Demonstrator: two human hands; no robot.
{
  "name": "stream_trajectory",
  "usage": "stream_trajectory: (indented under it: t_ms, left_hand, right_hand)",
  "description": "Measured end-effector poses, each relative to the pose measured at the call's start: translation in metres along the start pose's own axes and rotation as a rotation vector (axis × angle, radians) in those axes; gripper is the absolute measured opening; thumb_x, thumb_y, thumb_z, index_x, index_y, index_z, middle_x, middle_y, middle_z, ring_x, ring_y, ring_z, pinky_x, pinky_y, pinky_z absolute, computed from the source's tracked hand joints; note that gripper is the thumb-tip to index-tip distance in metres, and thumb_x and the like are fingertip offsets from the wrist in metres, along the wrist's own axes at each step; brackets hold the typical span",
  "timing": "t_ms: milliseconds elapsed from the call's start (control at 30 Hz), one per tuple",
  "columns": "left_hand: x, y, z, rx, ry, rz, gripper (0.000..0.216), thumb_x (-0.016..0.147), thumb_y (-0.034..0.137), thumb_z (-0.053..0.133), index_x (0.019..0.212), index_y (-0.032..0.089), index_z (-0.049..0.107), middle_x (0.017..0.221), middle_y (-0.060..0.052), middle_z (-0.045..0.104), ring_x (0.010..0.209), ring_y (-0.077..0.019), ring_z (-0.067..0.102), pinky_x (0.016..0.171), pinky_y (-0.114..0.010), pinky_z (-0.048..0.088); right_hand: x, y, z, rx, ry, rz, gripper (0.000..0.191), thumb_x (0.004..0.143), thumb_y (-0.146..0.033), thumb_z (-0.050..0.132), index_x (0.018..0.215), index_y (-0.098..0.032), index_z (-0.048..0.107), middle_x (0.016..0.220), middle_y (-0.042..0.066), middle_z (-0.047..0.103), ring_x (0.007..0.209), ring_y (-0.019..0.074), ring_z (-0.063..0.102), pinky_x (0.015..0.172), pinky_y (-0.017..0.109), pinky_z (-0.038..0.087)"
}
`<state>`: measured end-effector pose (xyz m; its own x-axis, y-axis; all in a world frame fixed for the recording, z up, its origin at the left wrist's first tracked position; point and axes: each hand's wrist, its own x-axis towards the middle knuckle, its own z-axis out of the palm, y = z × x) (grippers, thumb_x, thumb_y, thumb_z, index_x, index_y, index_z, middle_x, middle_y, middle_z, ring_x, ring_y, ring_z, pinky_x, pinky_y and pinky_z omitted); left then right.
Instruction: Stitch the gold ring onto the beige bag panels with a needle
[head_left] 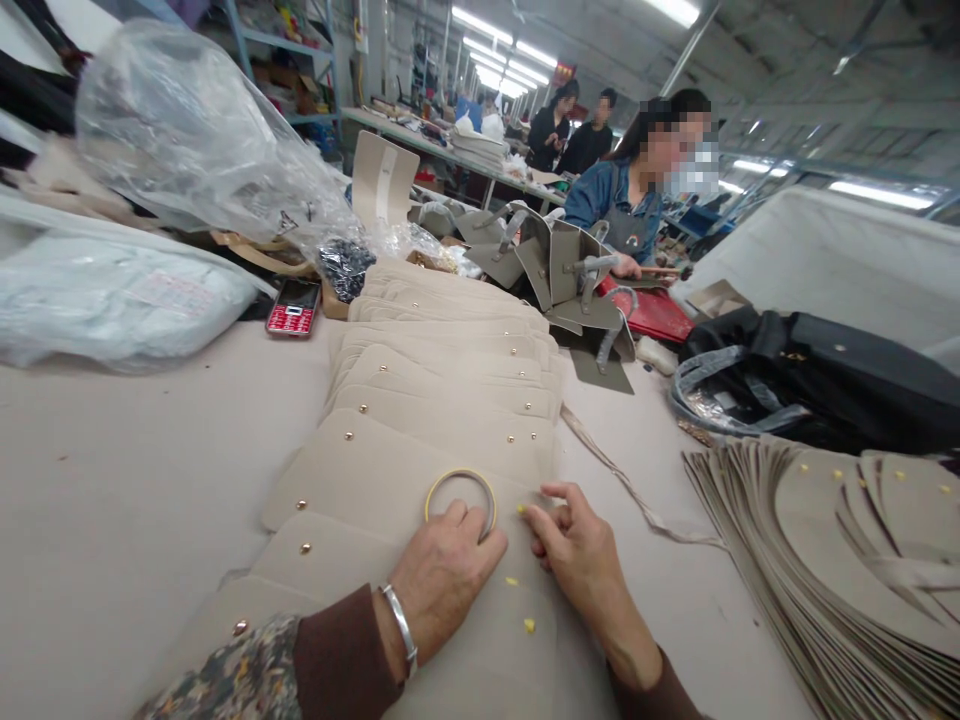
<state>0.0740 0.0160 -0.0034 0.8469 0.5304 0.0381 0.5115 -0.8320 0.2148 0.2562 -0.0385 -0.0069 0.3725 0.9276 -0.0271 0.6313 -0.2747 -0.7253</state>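
Note:
My left hand point(450, 560) is closed on a roll of yellow tape point(428, 488), its ring tipped up over the beige panels point(442, 455). These panels lie overlapped in a long row, with small metal rivets point(301, 505) near their edges. Just to the right, my right hand point(577, 540) has its fingers bent, with a small piece of yellow tape point(521, 509) at the thumb tip. Whether that piece also touches the panel I cannot tell. Two more yellow bits point(529, 626) are stuck on the nearest panels, between my wrists.
At right stand a fanned stack of beige panels point(750, 540) and a black bag point(840, 370). A red phone point(293, 308) and plastic-wrapped bundles point(120, 300) lie at left. Grey-brown bag pieces point(555, 265) are heaped ahead, where a co-worker point(637, 190) is at work.

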Motion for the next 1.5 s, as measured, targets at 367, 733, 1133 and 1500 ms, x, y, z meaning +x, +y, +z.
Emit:
stream_trajectory:
  t_ms: [367, 733, 1133, 1500]
  left_hand:
    - [-0.004, 0.000, 0.001, -0.022, 0.031, -0.003, 0.010, 0.089, 0.010, 0.049, 0.087, 0.019, 0.051, 0.084, -0.004, 0.057, 0.074, -0.0219, 0.055, 0.062, -0.034, 0.052]
    - [-0.014, -0.015, -0.016, -0.245, 0.381, 0.081, 0.016, 0.094, 0.014, 0.041, 0.098, 0.020, 0.056, 0.075, -0.001, 0.062, 0.066, -0.0167, 0.060, 0.060, -0.026, 0.049]
    - [-0.025, -0.002, -0.014, -0.239, 0.529, 0.091, 0.032, 0.100, 0.023, 0.034, 0.130, 0.014, 0.039, 0.080, -0.003, 0.070, 0.060, -0.0166, 0.064, 0.054, -0.026, 0.048]
    - [-0.023, 0.000, -0.026, -0.392, 0.393, 0.012, 0.023, 0.095, 0.015, 0.036, 0.079, 0.021, 0.052, 0.065, 0.002, 0.056, 0.056, -0.0136, 0.054, 0.051, -0.024, 0.035]
  right_hand:
    - [0.000, -0.001, 0.011, -0.294, 0.035, -0.335, 0.018, 0.090, -0.018, 0.049, 0.084, -0.018, 0.067, 0.079, 0.006, 0.070, 0.073, 0.0185, 0.065, 0.071, 0.028, 0.047]
    - [-0.021, -0.019, -0.012, -0.134, -0.308, -0.116, 0.016, 0.084, -0.022, 0.059, 0.073, -0.021, 0.069, 0.066, -0.001, 0.069, 0.061, 0.0151, 0.063, 0.058, 0.023, 0.043]
    - [-0.030, -0.039, 0.002, -0.005, 0.009, -0.748, 0.019, 0.088, -0.007, 0.048, 0.094, -0.019, 0.061, 0.081, 0.005, 0.067, 0.076, 0.0159, 0.062, 0.071, 0.027, 0.050]
    - [-0.035, -0.042, 0.011, 0.051, 0.123, -0.505, 0.015, 0.080, -0.013, 0.052, 0.073, -0.019, 0.064, 0.061, 0.001, 0.063, 0.054, 0.0119, 0.058, 0.054, 0.022, 0.046]
